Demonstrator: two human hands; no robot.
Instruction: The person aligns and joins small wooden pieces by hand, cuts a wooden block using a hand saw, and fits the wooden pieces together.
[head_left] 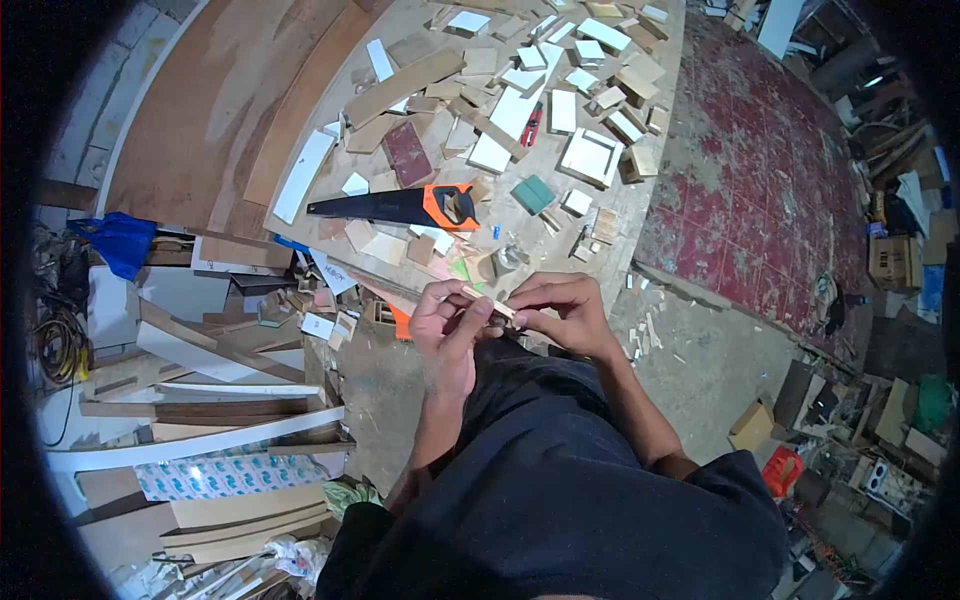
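Observation:
Between my two hands, just in front of my body, is a small light strip of wood [488, 299]. My left hand [449, 322] pinches its left end between thumb and fingers. At the right end, the fingers of my right hand [556, 312] close on the same strip. Beyond them, on the worktable [610, 260], lies a handsaw [385, 207] with a black blade and an orange-black handle. A clear cup-like object [511, 259] and a green block [532, 194] are close by, past my right hand.
Many white and bare wood offcuts [590, 55] cover the far part of the table, with a red tool [532, 125] among them. Long boards [230, 420] are stacked at left. A stained red panel [750, 190] stands right of the table. Scraps litter the floor [690, 370].

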